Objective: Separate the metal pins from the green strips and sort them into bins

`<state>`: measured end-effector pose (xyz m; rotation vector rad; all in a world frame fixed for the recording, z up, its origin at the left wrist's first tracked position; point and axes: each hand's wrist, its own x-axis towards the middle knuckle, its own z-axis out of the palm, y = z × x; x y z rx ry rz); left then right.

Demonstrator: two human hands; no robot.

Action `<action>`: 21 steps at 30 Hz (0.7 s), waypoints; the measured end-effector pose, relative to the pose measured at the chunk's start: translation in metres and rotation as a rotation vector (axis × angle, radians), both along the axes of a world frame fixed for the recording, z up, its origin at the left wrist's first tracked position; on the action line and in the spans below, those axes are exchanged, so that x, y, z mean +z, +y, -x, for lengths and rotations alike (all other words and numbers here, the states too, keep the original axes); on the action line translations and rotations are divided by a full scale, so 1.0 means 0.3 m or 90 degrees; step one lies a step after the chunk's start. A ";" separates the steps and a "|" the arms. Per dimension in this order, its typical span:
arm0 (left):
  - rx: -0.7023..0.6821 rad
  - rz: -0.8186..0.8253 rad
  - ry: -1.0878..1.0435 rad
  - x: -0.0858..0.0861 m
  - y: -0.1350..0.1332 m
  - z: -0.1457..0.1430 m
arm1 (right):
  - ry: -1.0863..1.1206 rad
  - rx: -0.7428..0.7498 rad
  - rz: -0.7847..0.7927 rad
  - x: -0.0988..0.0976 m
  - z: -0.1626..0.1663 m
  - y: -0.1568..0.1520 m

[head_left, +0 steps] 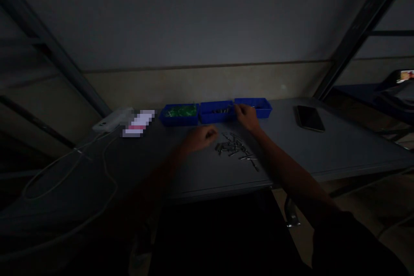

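My left hand (201, 137) hovers over the table just left of a loose pile of small silvery metal rods (233, 145). Its fingers are curled together, and whatever they may hold is too dark to make out. Farther back, my right hand (246, 116) is at the front of the blue bins, its fingertips pinched where the middle bin (205, 116) meets the right bin (265, 110). Anything between those fingertips is too small to name. Small dark metal parts (221, 111) lie in the middle bin. In the left bin (180, 122) is green plastic wrapping (181, 111).
The grey table (278, 155) backs onto a wall. At its right lies a dark phone-like device (309, 118). On the left are a white box (113, 120), a blurred-out bright item (139, 123) and a loose white cable (108, 174). Metal posts rise at both sides.
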<state>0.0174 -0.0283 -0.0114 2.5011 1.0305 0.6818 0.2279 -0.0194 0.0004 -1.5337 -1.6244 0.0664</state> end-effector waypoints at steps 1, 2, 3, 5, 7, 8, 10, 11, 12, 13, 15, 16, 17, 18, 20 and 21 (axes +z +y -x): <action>-0.043 -0.007 0.040 0.000 0.000 0.005 | 0.021 -0.079 -0.003 -0.002 -0.033 0.010; -0.075 -0.021 0.073 0.002 -0.002 0.011 | 0.045 -0.156 -0.001 -0.005 -0.065 0.018; -0.092 -0.037 0.096 0.005 -0.005 0.015 | 0.070 -0.227 0.005 -0.008 -0.096 0.024; -0.093 -0.055 0.120 0.015 -0.012 0.018 | 0.099 -0.316 0.035 -0.015 -0.146 0.031; -0.085 -0.055 0.136 0.023 -0.018 0.016 | 0.108 -0.372 0.067 -0.022 -0.175 0.029; -0.084 -0.054 0.141 0.026 -0.019 0.013 | 0.107 -0.390 0.081 -0.025 -0.183 0.026; -0.082 -0.053 0.147 0.029 -0.019 0.009 | 0.098 -0.408 0.096 -0.028 -0.187 0.020; -0.079 -0.052 0.149 0.029 -0.018 0.008 | 0.092 -0.411 0.099 -0.029 -0.186 0.018; -0.077 -0.053 0.151 0.029 -0.016 0.009 | 0.084 -0.409 0.099 -0.029 -0.183 0.017; -0.079 -0.054 0.154 0.029 -0.015 0.012 | 0.076 -0.403 0.096 -0.030 -0.180 0.017; -0.094 -0.057 0.158 0.030 -0.011 0.020 | 0.057 -0.386 0.085 -0.031 -0.171 0.019; -0.106 -0.057 0.160 0.030 -0.009 0.025 | 0.046 -0.369 0.079 -0.031 -0.164 0.022; -0.115 -0.054 0.163 0.030 -0.007 0.029 | 0.034 -0.348 0.075 -0.032 -0.156 0.025; -0.120 -0.049 0.166 0.029 -0.004 0.032 | 0.022 -0.322 0.071 -0.033 -0.146 0.027; -0.112 -0.040 0.173 0.027 0.000 0.035 | -0.003 -0.259 0.061 -0.035 -0.119 0.029; -0.104 -0.039 0.174 0.025 0.001 0.034 | -0.012 -0.228 0.053 -0.035 -0.103 0.028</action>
